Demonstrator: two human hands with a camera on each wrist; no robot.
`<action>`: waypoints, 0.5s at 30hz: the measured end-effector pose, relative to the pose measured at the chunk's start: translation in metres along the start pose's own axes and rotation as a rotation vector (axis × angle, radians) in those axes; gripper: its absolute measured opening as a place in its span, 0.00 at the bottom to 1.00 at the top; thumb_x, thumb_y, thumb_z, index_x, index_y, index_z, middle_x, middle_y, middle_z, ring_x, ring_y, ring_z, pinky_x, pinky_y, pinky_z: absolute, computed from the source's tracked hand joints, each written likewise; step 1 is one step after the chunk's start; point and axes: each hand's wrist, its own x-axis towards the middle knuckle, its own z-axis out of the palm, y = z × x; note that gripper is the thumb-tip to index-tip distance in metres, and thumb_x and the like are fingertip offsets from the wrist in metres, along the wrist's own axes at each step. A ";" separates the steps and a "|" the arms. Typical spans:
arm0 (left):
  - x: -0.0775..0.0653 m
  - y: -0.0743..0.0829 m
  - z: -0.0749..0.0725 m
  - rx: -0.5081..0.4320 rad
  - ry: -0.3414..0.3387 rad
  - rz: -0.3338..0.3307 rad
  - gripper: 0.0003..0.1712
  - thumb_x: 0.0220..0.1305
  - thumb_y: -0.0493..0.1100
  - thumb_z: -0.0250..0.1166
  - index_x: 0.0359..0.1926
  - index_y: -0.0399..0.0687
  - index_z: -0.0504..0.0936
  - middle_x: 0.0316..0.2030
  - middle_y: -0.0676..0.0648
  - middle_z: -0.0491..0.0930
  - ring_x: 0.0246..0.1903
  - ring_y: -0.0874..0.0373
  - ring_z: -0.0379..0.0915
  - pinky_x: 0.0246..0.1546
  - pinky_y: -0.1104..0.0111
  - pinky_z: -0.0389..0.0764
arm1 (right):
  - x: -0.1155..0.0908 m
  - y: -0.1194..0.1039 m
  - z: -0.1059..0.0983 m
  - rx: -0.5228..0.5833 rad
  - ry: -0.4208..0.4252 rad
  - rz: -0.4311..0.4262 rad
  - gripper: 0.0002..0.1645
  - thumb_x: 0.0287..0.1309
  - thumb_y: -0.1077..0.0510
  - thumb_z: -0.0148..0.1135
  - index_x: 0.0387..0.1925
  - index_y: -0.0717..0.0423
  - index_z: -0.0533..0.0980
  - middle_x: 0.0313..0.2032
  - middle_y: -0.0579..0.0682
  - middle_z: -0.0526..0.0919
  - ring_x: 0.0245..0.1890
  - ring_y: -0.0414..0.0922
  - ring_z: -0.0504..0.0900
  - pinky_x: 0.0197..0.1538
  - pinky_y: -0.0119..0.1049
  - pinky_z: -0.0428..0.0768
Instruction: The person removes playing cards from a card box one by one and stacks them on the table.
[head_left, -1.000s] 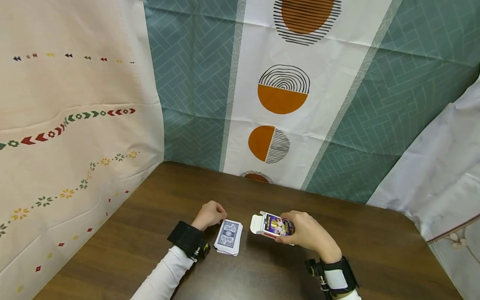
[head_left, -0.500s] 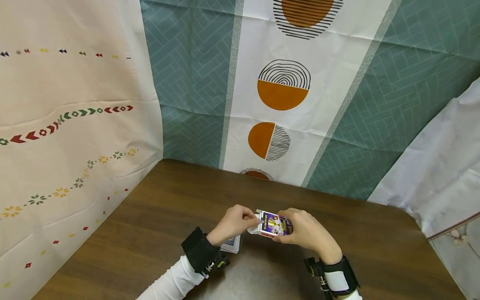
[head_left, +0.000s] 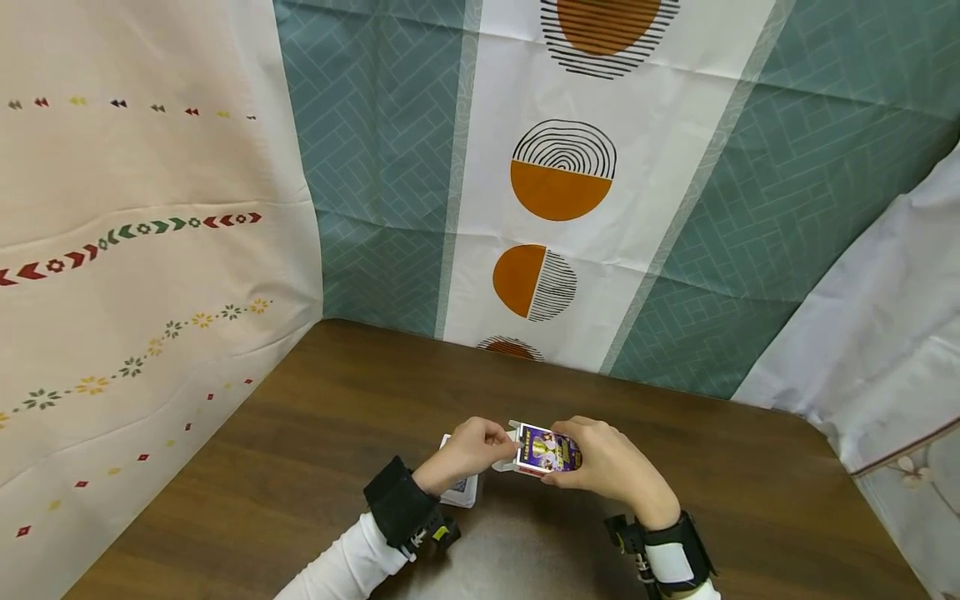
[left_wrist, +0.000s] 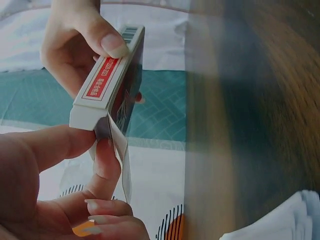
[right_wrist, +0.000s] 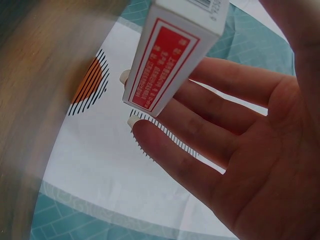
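On my head feed, card box is at 5 o'clock from centre, held clear of the brown table, purple face up. Right hand grips it from 3 o'clock, thumb on the red-labelled narrow side. Left hand is at its open 9 o'clock end, thumb and forefinger close together; can't tell if they're pinching anything. Card deck lies at 8 o'clock from box, partly hidden by left hand.

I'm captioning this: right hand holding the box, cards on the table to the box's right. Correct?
Not quite: the cards are on the table to the left of the box, as the head view shows. The right hand is holding it.
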 end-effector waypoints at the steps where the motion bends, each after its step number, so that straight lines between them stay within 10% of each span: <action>1: 0.000 -0.001 0.001 -0.004 -0.005 0.001 0.13 0.59 0.44 0.66 0.28 0.35 0.84 0.15 0.55 0.61 0.18 0.62 0.56 0.19 0.72 0.55 | 0.000 0.000 0.000 0.003 -0.002 0.004 0.33 0.38 0.45 0.79 0.45 0.59 0.79 0.38 0.47 0.83 0.32 0.36 0.75 0.34 0.28 0.76; 15: 0.000 -0.002 -0.002 -0.127 -0.127 -0.039 0.12 0.66 0.42 0.61 0.34 0.35 0.83 0.29 0.50 0.72 0.31 0.58 0.63 0.30 0.69 0.63 | -0.001 0.000 -0.001 -0.014 0.001 0.017 0.34 0.38 0.44 0.79 0.45 0.59 0.80 0.39 0.48 0.83 0.33 0.36 0.76 0.35 0.28 0.76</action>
